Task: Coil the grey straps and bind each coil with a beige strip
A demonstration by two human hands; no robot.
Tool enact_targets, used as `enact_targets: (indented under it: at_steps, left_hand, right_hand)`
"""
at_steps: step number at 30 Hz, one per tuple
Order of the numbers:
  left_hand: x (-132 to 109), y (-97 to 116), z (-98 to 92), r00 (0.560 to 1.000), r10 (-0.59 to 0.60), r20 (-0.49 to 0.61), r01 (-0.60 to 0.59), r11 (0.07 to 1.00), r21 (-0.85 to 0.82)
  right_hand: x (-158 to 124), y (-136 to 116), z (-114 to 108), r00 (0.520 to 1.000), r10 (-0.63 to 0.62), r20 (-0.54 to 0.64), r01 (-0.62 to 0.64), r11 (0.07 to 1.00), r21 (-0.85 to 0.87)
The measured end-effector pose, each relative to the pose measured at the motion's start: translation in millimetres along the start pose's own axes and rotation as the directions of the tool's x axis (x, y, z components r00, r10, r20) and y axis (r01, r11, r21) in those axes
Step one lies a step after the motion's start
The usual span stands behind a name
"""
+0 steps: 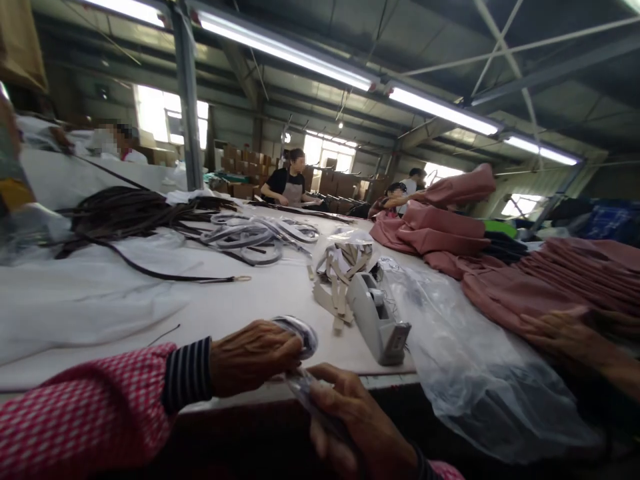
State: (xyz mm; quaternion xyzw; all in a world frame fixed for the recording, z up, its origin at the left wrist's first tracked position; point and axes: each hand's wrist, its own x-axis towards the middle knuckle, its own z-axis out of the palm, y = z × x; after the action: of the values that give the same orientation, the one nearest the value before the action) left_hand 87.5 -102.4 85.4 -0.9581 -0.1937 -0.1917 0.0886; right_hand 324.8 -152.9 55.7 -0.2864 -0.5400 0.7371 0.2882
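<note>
My left hand [255, 357], in a red checked sleeve with a striped cuff, is closed around a rolled grey strap [301, 331] at the near edge of the white table [260, 293]. My right hand [353, 420] sits just below it, fingers closed on a piece of clear plastic [303, 387] that runs up to the roll. Both hands are close together, almost touching. What the plastic is exactly I cannot make out.
A grey tape dispenser [379, 320] stands right of my hands, with beige straps [340, 267] behind it. Grey belts [255, 233] and brown belts [120, 210] lie further back. Clear plastic bags [465, 353] and pink garments [550, 280] lie right, another person's hand [565, 333] on them.
</note>
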Motion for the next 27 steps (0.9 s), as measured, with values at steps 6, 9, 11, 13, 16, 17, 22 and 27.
enact_targets:
  at_steps: [6,9,11,13,16,17,22,27]
  left_hand:
    - [-23,-14,1.2,0.988,-0.133,0.079,0.145,0.975,-0.170]
    - [-27,-21,5.8,0.967,-0.226,0.117,0.245,0.951,-0.187]
    - [-27,-29,11.1,0.952,-0.271,0.145,0.295,0.937,-0.188]
    - [-25,-38,18.3,0.944,-0.282,0.169,0.312,0.931,-0.189]
    - [-22,-49,29.1,0.946,-0.254,0.202,0.291,0.940,-0.177]
    - [-21,-51,31.6,0.949,-0.238,0.207,0.274,0.947,-0.166]
    - [-18,-57,34.5,0.966,-0.154,0.207,0.184,0.973,-0.137]
    - [-17,-63,36.7,0.975,-0.088,0.205,0.117,0.984,-0.131]
  right_hand:
    - [15,-29,-16,0.975,-0.108,-0.194,0.014,0.902,-0.432]
    - [30,-35,-27,0.951,-0.286,-0.120,0.113,0.680,-0.724]
    - [43,-34,-36,0.930,-0.366,-0.015,0.178,0.488,-0.855]
    - [58,-31,-46,0.914,-0.397,0.084,0.217,0.302,-0.928]
    - [78,-21,-54,0.905,-0.374,0.201,0.227,0.027,-0.973]
    - [83,-18,-56,0.905,-0.353,0.235,0.238,-0.037,-0.971]
    - [92,-4,-57,0.884,-0.299,0.360,0.329,-0.149,-0.933]
    - [89,-4,-57,0.871,-0.260,0.416,0.344,-0.283,-0.895]
